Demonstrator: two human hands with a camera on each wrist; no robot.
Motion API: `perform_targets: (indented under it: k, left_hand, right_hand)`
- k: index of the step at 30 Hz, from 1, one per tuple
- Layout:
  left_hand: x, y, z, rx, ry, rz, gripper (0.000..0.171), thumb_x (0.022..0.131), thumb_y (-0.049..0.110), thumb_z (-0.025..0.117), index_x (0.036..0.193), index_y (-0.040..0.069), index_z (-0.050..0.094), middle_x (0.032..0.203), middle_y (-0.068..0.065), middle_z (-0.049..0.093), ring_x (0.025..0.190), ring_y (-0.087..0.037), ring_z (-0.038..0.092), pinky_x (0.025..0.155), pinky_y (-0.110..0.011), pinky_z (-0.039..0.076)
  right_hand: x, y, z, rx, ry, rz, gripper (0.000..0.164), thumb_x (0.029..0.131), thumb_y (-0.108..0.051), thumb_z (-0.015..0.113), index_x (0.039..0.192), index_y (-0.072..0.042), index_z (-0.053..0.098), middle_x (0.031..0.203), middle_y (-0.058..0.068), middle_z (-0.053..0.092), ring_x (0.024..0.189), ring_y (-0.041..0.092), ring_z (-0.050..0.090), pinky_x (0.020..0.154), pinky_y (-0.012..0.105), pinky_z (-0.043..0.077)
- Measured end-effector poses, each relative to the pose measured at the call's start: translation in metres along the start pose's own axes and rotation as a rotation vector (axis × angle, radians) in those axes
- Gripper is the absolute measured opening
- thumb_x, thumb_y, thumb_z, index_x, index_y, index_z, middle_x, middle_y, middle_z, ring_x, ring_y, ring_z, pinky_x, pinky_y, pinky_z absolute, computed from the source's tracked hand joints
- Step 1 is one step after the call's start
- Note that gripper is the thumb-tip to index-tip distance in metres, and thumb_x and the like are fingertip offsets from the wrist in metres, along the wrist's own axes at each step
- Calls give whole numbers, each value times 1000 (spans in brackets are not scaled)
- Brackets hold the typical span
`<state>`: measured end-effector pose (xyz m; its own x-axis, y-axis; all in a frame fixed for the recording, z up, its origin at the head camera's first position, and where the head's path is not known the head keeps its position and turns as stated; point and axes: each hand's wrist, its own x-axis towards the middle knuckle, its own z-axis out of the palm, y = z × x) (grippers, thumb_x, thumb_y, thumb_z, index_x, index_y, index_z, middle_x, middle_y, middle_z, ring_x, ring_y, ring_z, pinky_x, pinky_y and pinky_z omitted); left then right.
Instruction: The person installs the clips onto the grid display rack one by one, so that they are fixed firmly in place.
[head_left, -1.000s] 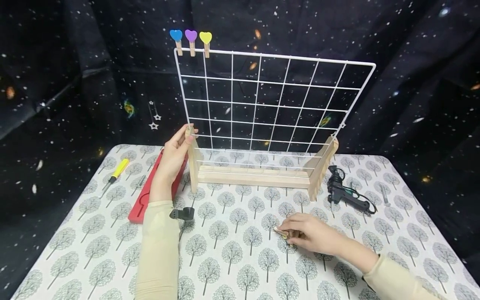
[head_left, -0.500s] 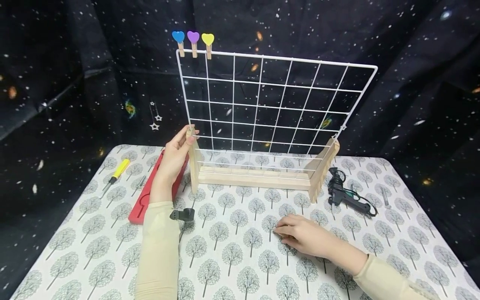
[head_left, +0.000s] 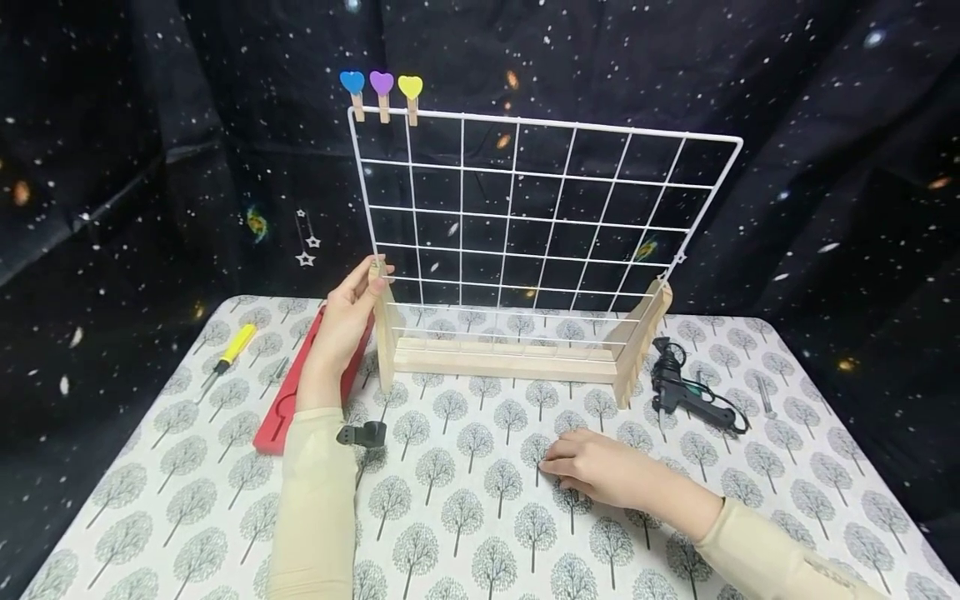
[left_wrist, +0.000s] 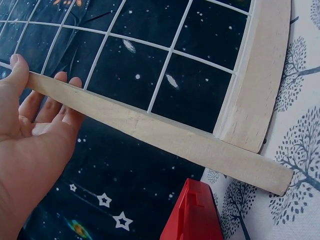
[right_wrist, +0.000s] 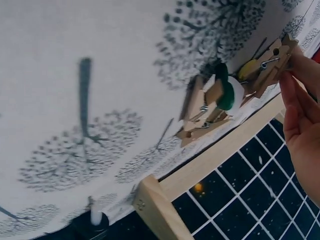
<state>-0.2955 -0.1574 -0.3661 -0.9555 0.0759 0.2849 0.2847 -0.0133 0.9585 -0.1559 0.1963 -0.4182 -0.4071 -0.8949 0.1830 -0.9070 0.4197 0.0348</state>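
Observation:
My left hand [head_left: 347, 321] grips the left wooden upright [left_wrist: 150, 120] of a stand that holds a white wire grid panel [head_left: 517, 171]; the thumb lies on one side of the wood, the fingers on the other. Low over the tablecloth, my right hand [head_left: 603, 468] pinches a wooden clothespin [right_wrist: 272, 64], seen in the right wrist view. Beside it are more wooden clothespins [right_wrist: 200, 112] with a green heart and a white heart, and a yellow heart [right_wrist: 247, 69] shows close by. The head view hides all of these behind the hand. Blue, purple and yellow heart clothespins [head_left: 382, 93] sit clipped on the grid's top left bar.
Left of the stand lie a red tray [head_left: 272, 435] with shaped recesses and a yellow-handled screwdriver [head_left: 234, 348]. A black glue gun [head_left: 693, 396] with a coiled cord lies to the right. Behind the table hangs a dark star-print cloth [head_left: 150, 208].
My right hand has shifted slightly left and its fingers have drawn together, so the clothespin that showed at its fingertips is hidden in the head view. My left hand keeps its hold on the upright.

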Motion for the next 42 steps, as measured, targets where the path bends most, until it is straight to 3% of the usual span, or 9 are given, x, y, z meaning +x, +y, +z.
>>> perform_targets:
  k: [5, 9, 15, 19, 23, 29, 33, 37, 42]
  left_hand:
    - [0, 0, 1, 11, 2, 5, 47, 86, 32, 51, 131, 26, 38, 126, -5, 47, 116, -14, 44, 103, -36, 26]
    - [0, 1, 0, 26, 9, 3, 46, 86, 32, 51, 130, 27, 39, 125, -2, 49, 116, -14, 43, 103, -37, 26]
    - [-2, 1, 1, 20, 8, 2, 45, 86, 31, 50, 130, 28, 38, 125, -3, 49, 116, -13, 44, 103, -34, 26]
    - [-2, 2, 1, 27, 12, 5, 45, 86, 31, 51, 130, 28, 39, 126, -4, 48, 116, -13, 44, 103, -35, 26]
    - [-2, 1, 1, 38, 13, 2, 46, 86, 32, 51, 130, 29, 39, 126, -3, 48, 116, -13, 44, 103, -35, 25]
    - [-1, 0, 1, 24, 13, 7, 47, 85, 33, 52, 130, 27, 40, 125, -3, 48, 115, -13, 44, 103, -36, 25]
    - [-1, -1, 1, 21, -1, 12, 48, 86, 32, 50, 131, 25, 38, 126, -4, 47, 116, -13, 43, 103, -37, 25]
    - [-2, -2, 1, 14, -3, 9, 48, 86, 32, 50, 132, 25, 37, 126, -2, 48, 117, -13, 43, 103, -37, 25]
    - [-1, -1, 0, 2, 1, 16, 49, 86, 32, 51, 132, 24, 37, 126, -4, 48, 116, -14, 43, 103, -38, 25]
  right_hand:
    - [-5, 2, 3, -34, 24, -22, 35, 74, -22, 65, 106, -8, 61, 99, 0, 62, 90, 11, 56, 84, 27, 43]
    - [-8, 3, 4, -69, 21, -6, 39, 72, -13, 65, 110, -8, 59, 100, -1, 61, 91, 10, 55, 87, 29, 41]
    - [-10, 7, 4, -87, 128, 26, 31, 69, -5, 62, 100, -10, 62, 89, -4, 61, 83, 9, 55, 83, 30, 43]
    - [-10, 9, 3, -15, 175, 96, 18, 75, -10, 61, 93, -10, 61, 84, -6, 58, 74, 4, 55, 73, 18, 46]
    - [-6, 8, -6, 187, 248, 179, 17, 79, -9, 60, 96, -8, 60, 85, -4, 59, 68, -1, 54, 65, 8, 45]
    - [17, 10, -35, 473, 481, 108, 24, 71, 0, 66, 94, -8, 65, 89, 1, 65, 77, 8, 60, 67, 14, 47]
    - [39, 14, -61, 487, 559, 61, 26, 73, 4, 61, 99, -1, 63, 94, 8, 64, 80, 14, 61, 74, 19, 48]
    - [64, 21, -90, 481, 586, 101, 31, 78, 5, 55, 109, 1, 57, 95, 10, 63, 75, 11, 59, 69, 19, 49]
    - [101, 26, -137, 674, 674, 255, 28, 80, -4, 57, 108, 1, 57, 94, 9, 64, 79, 14, 61, 73, 24, 50]
